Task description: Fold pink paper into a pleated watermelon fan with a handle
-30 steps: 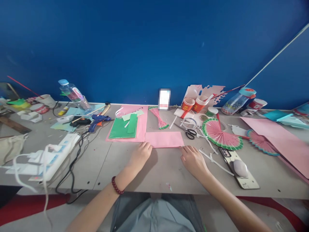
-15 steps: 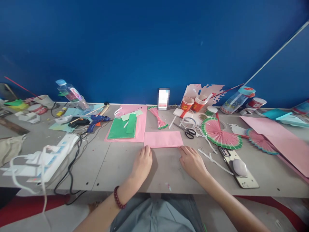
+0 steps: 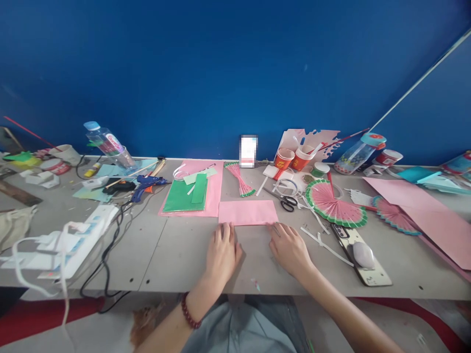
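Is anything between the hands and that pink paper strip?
Nothing visible: the left hand and right hand are both at the near edge of the pink paper strip. The scissors lie by its far right corner.

Can spot a G starting the word on the label of the bottle; cannot make out the rest, nor yellow marks on red cups.

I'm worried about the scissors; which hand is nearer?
Right. The right hand lies on the near side of the scissors, by the near right corner of the pink paper strip; the left hand is farther away, to their left.
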{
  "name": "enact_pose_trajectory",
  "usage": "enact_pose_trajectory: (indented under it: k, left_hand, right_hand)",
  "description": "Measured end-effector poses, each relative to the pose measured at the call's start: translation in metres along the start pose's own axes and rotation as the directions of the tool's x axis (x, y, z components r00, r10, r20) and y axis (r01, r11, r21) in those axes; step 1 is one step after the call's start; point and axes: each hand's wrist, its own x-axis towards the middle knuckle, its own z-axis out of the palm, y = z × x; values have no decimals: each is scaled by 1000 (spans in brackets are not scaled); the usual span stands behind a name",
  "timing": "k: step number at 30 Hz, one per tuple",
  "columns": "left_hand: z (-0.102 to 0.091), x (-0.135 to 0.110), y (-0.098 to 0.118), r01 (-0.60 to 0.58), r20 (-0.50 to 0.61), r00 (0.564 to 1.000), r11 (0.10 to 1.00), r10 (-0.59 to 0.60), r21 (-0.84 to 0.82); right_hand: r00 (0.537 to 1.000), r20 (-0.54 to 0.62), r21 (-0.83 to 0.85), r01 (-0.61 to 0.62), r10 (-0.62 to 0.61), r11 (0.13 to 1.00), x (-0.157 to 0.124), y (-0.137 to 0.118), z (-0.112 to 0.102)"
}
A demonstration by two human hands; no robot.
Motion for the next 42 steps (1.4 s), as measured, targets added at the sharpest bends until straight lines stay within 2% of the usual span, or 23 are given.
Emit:
enact_pose_trajectory:
  k: [10,18,32,37,42]
  left_hand:
    - [-6,4,7,3,3,1000,1000,-3,15]
    - [6,1,7,6,-32,999,999,-8,-48]
    - [-4,2,9,-14,4,1000,999,14,-33]
    - [-5,4,14,8,7,1000,1000,-8,-28]
    - [1,5,18,-24,-18,1000,997,22,-77]
  right_hand:
    - [1000,9,9,-29,29,1000,1,-4,3]
    - [1000,-8,11,-8,8,1000,-3,-4,7]
    - [998,12,-53,-57,58,997,-5,-17,3]
    - [998,27,-23,-58,59,998,1,-16,-3]
    - [999,17,19,-44,43,999,7,-12,-7]
